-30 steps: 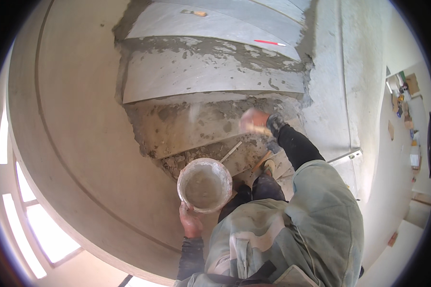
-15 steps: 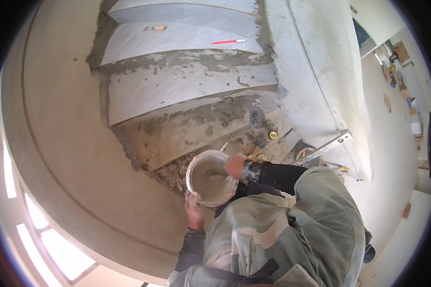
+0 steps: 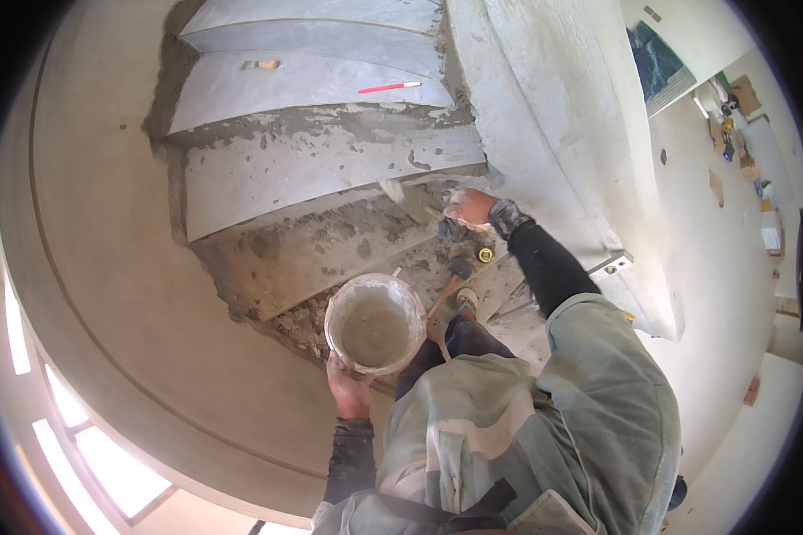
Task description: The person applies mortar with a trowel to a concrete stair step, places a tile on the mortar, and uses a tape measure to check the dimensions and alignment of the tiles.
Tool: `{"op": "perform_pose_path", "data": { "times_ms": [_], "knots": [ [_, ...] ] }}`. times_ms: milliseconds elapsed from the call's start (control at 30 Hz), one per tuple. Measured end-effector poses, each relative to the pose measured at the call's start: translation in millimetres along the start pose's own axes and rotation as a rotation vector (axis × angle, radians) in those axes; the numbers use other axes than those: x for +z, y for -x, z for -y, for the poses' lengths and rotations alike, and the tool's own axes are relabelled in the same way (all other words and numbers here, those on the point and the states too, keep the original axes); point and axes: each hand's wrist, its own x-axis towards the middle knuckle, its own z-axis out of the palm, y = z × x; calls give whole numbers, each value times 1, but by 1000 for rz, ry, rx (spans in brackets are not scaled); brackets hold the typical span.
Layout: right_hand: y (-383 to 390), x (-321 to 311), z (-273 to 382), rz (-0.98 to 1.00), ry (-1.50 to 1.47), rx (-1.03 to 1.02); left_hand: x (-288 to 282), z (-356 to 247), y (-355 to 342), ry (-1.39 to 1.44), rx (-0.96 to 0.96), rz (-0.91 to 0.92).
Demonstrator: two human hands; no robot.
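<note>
My left hand (image 3: 349,390) grips the near left rim of a round pale bucket (image 3: 420,343), its fingers closed on the edge. Wet grey mortar (image 3: 375,330) lies inside. My right hand (image 3: 470,207) is closed, reaching out over the bare, rough step below the lowest slab. A grey, trowel-like tool (image 3: 419,203) extends leftward from it, smeared by motion, so its exact shape is unclear. A separate whitish blur (image 3: 391,190) hangs left of it, in front of the slab (image 3: 330,174); I cannot tell whether it is flung mortar.
A hammer (image 3: 456,270), a yellow tape measure (image 3: 485,255) and a dark crumpled lump (image 3: 452,231) lie below my right hand. A spirit level (image 3: 612,266) rests at the right. A red pencil-like marker (image 3: 389,87) and a brush (image 3: 260,65) lie on a higher step. Rubble (image 3: 303,328) borders the bucket.
My right hand has left the bucket's rim and swung forward over the rough step. The left hand still holds the bucket, which now appears slightly further left. The view has shifted somewhat.
</note>
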Motion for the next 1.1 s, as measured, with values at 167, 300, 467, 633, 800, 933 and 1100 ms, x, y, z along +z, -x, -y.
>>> {"op": "perform_pose_path", "data": {
  "times_ms": [167, 300, 467, 633, 800, 933, 1100],
  "knots": [
    [27, 32, 17, 50, 543, -355, 4, 16, 3, -133, 153, 33],
    [73, 92, 57, -16, 779, -313, 42, 14, 13, -265, 211, 86],
    [72, 121, 60, 176, 715, -385, 55, 27, 12, -176, 255, 159],
    [60, 61, 13, 579, 200, -314, 47, 23, 12, -82, 33, 100],
    [70, -1, -46, -43, -383, 19, 72, 29, 21, 115, 48, -5],
    [86, -10, -30, 62, 90, -26, 48, 67, -3, 107, 141, 18],
    [107, 56, 17, -74, 778, -246, 57, 70, -1, -451, 437, 43]
  ]
}}
